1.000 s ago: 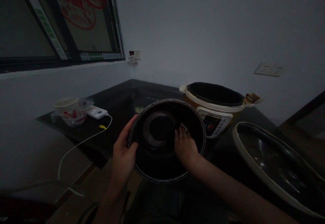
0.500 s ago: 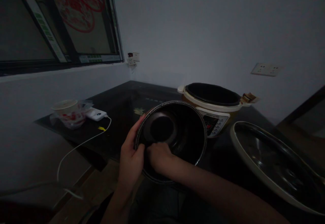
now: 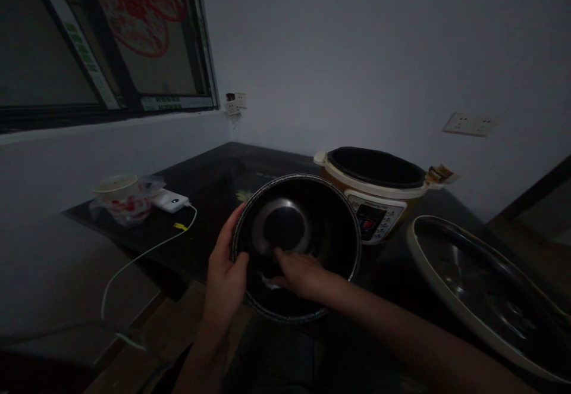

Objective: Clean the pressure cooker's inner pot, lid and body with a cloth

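A dark inner cooking pot [image 3: 334, 221] is tilted with its mouth facing me. My left hand [image 3: 226, 266] grips its left rim, thumb over the edge and fingers along the outside. My right hand [image 3: 301, 272] is inside the pot, fingers bent against the lower inner wall. A crumpled white wipe [image 3: 270, 281] shows beneath its thumb; most of it is hidden. Behind the pot stands an electric pressure cooker [image 3: 379, 212] with its top uncovered and a control panel in front. To the right rests a round lid [image 3: 482, 293], its underside up.
A bagged tub [image 3: 122, 200] and a white power bank [image 3: 169, 200] with a cable lie on the left of the black table [image 3: 209, 171]. Wall sockets [image 3: 468, 124] are at the right, a window [image 3: 147, 72] at the left.
My right hand has shifted right along the inside of the pot and its fingers have loosened, exposing the white wipe. The pot has turned slightly more toward me.
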